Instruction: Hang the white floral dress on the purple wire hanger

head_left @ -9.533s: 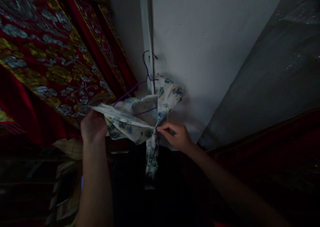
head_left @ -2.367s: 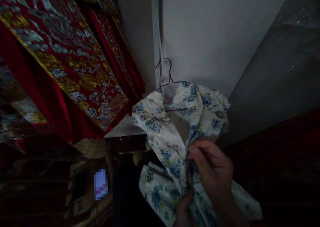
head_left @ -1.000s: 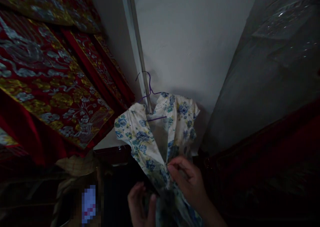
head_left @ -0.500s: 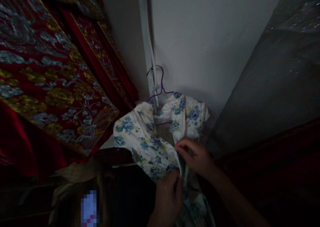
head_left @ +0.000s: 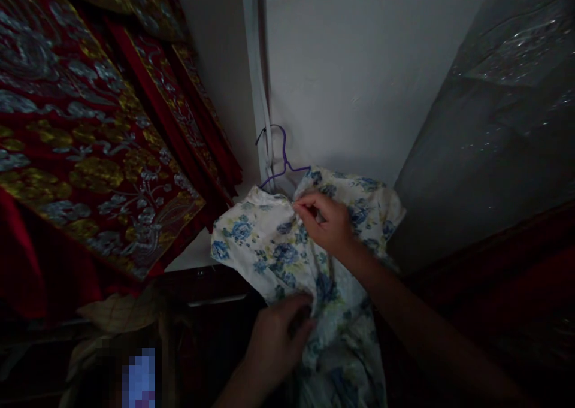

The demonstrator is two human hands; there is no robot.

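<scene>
A white garment with blue flowers hangs on a purple wire hanger, whose hook sits on a nail by a white strip on the wall. My right hand pinches the garment's front edges together near the collar. Lower down, my left hand is closed on the cloth at the front opening. The hanger's bar is hidden under the fabric.
Red hangings embroidered in gold and silver slope along the left. A white wall is behind the garment and a grey glittery panel rises on the right. Dark furniture and pale cloth lie below.
My right hand has climbed from the garment's middle to the collar, drawing the open front together. My left hand has stayed on the lower front.
</scene>
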